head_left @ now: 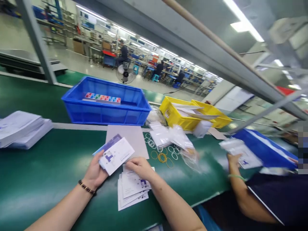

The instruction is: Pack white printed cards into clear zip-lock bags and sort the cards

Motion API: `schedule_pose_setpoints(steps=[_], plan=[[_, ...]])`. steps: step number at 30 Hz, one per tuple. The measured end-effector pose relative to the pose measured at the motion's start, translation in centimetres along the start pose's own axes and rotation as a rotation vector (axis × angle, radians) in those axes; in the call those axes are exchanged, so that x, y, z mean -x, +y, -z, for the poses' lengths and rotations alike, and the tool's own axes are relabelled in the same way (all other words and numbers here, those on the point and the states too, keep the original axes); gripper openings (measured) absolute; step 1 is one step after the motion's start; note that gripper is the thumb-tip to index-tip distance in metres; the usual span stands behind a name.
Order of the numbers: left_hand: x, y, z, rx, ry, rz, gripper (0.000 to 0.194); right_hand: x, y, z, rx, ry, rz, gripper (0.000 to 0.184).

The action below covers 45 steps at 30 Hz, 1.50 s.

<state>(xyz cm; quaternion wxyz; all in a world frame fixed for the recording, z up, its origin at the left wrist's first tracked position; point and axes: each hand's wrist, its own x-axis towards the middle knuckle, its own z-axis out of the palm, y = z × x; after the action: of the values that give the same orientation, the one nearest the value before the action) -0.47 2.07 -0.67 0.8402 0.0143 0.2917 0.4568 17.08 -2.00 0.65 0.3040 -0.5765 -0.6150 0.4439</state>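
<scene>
My left hand (96, 170) is closed around a few printed booklets (117, 156), white with a purple logo, a bluish-purple one showing behind. Just to the right, my right hand (141, 167) is curled over the upper edge of a loose, fanned pile of similar white booklets (131, 189), thumb and fingers pinched together at the top one. The pile lies on the green work surface (48, 179). Behind both hands lies a flat grey-white sheet (130, 136), partly covered by the held booklets. White and tan rubber bands (162, 157) lie scattered right of my right hand.
A blue bin (108, 110) with a coloured strip inside stands behind. Stacked booklets (21, 128) lie at left. Clear plastic bags (168, 134) lie before yellow bins (183, 115). At right, a co-worker's hand (234, 162) holds a bagged booklet beside another blue bin (267, 147).
</scene>
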Motion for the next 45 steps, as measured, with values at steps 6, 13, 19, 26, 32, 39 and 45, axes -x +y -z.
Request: schedule_pose_setpoints(steps=[6, 13, 19, 26, 32, 39, 45], plan=[[-0.1, 0.2, 0.9, -0.127, 0.009, -0.028, 0.049, -0.9, -0.1, -1.2, -0.516, 0.356, 0.028, 0.027], [-0.6, 0.5, 1.3, -0.106, -0.114, -0.094, 0.055, 1.1, -2.7, 4.9, -0.158, 0.388, 0.361, 0.015], [-0.5, 0.4, 0.4, -0.099, -0.112, -0.027, 0.045, 1.2, -2.4, 5.0, 0.388, -0.034, 0.527, 0.022], [-1.1, -0.1, 1.2, -0.043, -0.200, 0.016, 0.036, 0.3, -0.6, -0.1, 0.829, 0.280, 0.950, 0.028], [-0.8, -0.4, 1.0, -0.009, -0.203, 0.036, 0.039, 0.5, -1.1, -0.5, 0.807, 0.334, 1.161, 0.032], [-0.8, 0.1, 1.1, -0.076, -0.188, 0.038, 0.052, 2.6, -3.1, 4.4, 0.451, 0.138, 0.746, 0.035], [-1.1, -0.1, 1.5, -0.046, -0.118, 0.020, 0.041, 0.3, -0.5, 2.3, 0.209, -0.007, 0.218, 0.017]])
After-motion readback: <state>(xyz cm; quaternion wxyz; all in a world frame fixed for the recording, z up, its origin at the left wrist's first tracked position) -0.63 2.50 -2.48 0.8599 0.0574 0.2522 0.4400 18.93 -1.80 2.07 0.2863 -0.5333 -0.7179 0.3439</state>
